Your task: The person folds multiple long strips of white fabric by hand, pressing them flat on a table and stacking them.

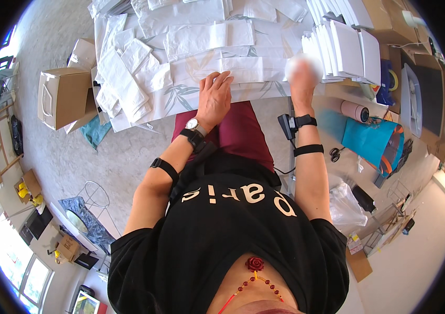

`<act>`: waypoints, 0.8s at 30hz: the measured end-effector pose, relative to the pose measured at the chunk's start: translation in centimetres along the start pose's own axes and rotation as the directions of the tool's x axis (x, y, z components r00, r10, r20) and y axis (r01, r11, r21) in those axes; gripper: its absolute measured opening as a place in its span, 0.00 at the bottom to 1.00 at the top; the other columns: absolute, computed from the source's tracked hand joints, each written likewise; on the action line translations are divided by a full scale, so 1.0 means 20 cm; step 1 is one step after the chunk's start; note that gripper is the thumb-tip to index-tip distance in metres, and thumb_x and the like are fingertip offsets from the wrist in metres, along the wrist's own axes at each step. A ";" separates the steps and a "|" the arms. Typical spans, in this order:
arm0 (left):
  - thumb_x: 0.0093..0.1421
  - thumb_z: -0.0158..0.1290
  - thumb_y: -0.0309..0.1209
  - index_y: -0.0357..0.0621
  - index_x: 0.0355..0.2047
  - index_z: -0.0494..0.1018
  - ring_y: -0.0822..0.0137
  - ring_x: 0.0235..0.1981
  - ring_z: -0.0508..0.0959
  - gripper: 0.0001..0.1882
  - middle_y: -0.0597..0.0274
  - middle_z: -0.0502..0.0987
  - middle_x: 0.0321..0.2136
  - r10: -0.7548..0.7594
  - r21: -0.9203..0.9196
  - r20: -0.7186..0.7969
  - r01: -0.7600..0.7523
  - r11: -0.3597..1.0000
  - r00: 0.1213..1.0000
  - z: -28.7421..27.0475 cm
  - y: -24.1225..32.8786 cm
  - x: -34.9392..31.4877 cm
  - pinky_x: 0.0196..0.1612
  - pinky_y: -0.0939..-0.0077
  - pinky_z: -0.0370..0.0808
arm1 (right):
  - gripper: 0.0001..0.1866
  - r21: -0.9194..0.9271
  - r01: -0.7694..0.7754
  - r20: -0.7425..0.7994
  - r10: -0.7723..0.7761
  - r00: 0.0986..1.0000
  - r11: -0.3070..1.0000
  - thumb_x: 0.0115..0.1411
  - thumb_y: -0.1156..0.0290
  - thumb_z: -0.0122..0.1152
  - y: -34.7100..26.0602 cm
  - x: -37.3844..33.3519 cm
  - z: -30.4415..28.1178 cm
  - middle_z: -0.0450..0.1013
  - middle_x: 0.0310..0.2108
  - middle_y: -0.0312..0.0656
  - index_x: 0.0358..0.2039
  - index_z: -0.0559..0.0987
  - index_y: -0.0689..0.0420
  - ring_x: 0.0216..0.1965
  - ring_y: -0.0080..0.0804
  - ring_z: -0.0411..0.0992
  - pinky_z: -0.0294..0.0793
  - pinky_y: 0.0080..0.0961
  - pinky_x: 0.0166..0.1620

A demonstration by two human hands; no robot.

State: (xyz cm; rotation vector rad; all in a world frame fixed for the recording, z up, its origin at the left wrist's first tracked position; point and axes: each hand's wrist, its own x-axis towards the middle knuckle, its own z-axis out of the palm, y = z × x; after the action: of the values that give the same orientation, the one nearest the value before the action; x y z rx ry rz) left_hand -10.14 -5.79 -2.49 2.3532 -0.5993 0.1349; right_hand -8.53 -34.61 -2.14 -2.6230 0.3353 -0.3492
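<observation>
My left hand (pixel 214 97) lies flat, fingers apart, pressing on a folded white paper bag (pixel 233 69) at the near edge of the table. My right hand (pixel 302 73) is blurred by motion; it hovers over the right end of that same bag, beside a standing row of white bags (pixel 345 49). Whether it grips anything cannot be made out. Both wrists wear black straps, and the left also carries a watch.
Many flat white paper bags (pixel 128 78) cover the leaf-patterned table cloth (pixel 180 99). A brown paper carrier bag (pixel 62 97) stands on the floor at left. A teal bag (pixel 369 138), scissors (pixel 336 153) and a roll (pixel 355 111) lie at right.
</observation>
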 end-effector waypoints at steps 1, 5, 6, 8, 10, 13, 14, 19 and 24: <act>0.61 0.55 0.22 0.40 0.53 0.77 0.48 0.58 0.72 0.19 0.57 0.77 0.59 0.001 0.001 -0.001 -0.001 1.000 1.000 0.00 0.00 0.00 0.60 0.53 0.67 | 0.12 0.001 0.000 0.001 0.000 1.000 1.000 0.62 0.83 0.61 -0.01 0.00 0.00 0.77 0.41 0.55 0.45 0.72 0.61 0.44 0.57 0.78 0.77 0.46 0.47; 0.61 0.55 0.23 0.41 0.54 0.77 0.49 0.59 0.71 0.20 0.58 0.75 0.62 0.013 0.025 0.007 -0.013 1.000 1.000 0.00 0.00 0.02 0.61 0.53 0.67 | 0.12 0.003 0.009 0.000 -0.009 1.000 1.000 0.62 0.83 0.61 -0.02 0.00 0.00 0.77 0.41 0.56 0.45 0.72 0.61 0.44 0.58 0.78 0.77 0.45 0.47; 0.61 0.55 0.23 0.42 0.55 0.77 0.49 0.60 0.71 0.20 0.58 0.74 0.63 0.011 0.035 0.015 -0.012 0.999 1.000 0.01 0.01 0.02 0.61 0.53 0.66 | 0.12 0.003 0.014 -0.001 -0.014 1.000 1.000 0.62 0.83 0.61 -0.01 0.00 0.00 0.77 0.41 0.56 0.45 0.72 0.61 0.44 0.58 0.78 0.77 0.45 0.47; 0.61 0.55 0.24 0.41 0.55 0.76 0.49 0.61 0.70 0.21 0.57 0.72 0.64 0.009 0.055 0.033 -0.011 0.998 0.999 0.01 0.01 0.03 0.62 0.52 0.65 | 0.12 -0.003 0.006 0.006 -0.006 1.000 1.000 0.62 0.83 0.61 -0.02 0.00 0.00 0.77 0.41 0.56 0.45 0.72 0.61 0.44 0.57 0.78 0.77 0.45 0.47; 0.60 0.56 0.24 0.40 0.55 0.76 0.49 0.62 0.68 0.22 0.55 0.71 0.65 0.006 0.076 0.053 -0.010 0.997 0.999 0.01 0.01 0.03 0.63 0.52 0.65 | 0.12 -0.002 0.000 0.010 0.000 1.000 1.000 0.62 0.83 0.61 -0.02 0.00 0.00 0.77 0.41 0.56 0.46 0.72 0.61 0.44 0.57 0.78 0.77 0.45 0.47; 0.60 0.56 0.25 0.40 0.56 0.76 0.48 0.62 0.67 0.22 0.56 0.70 0.66 -0.009 0.102 0.083 0.000 0.995 0.996 0.01 0.01 0.02 0.63 0.50 0.64 | 0.12 0.004 -0.001 0.006 0.001 1.000 1.000 0.62 0.83 0.61 -0.01 0.00 0.00 0.77 0.41 0.55 0.46 0.72 0.61 0.45 0.57 0.78 0.77 0.45 0.47; 0.60 0.56 0.24 0.41 0.56 0.75 0.49 0.62 0.67 0.22 0.56 0.70 0.66 -0.010 0.104 0.091 0.001 0.995 0.996 0.01 0.00 0.01 0.63 0.50 0.64 | 0.12 0.005 0.002 0.002 -0.002 1.000 1.000 0.62 0.83 0.61 -0.01 0.00 0.00 0.77 0.41 0.55 0.46 0.72 0.61 0.44 0.57 0.77 0.77 0.45 0.47; 0.61 0.55 0.25 0.41 0.56 0.75 0.49 0.62 0.67 0.22 0.56 0.69 0.66 -0.013 0.107 0.095 0.003 0.994 0.995 0.01 0.00 0.00 0.63 0.51 0.64 | 0.13 0.002 0.010 -0.008 -0.010 1.000 1.000 0.62 0.83 0.61 -0.01 -0.01 0.00 0.77 0.41 0.55 0.46 0.71 0.61 0.44 0.57 0.77 0.77 0.45 0.47; 0.62 0.55 0.26 0.40 0.56 0.75 0.49 0.62 0.68 0.21 0.56 0.70 0.66 -0.025 0.092 0.097 0.016 0.996 0.995 0.01 -0.01 0.00 0.62 0.51 0.66 | 0.14 -0.003 0.004 -0.010 -0.004 1.000 1.000 0.61 0.83 0.62 -0.01 -0.01 0.00 0.76 0.41 0.54 0.45 0.71 0.61 0.44 0.57 0.77 0.77 0.45 0.47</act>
State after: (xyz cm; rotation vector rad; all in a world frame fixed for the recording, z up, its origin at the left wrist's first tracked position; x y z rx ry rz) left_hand -10.15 -5.77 -2.70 2.4652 -0.6283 0.0391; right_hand -8.71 -34.44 -2.07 -2.6262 0.3342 -0.3638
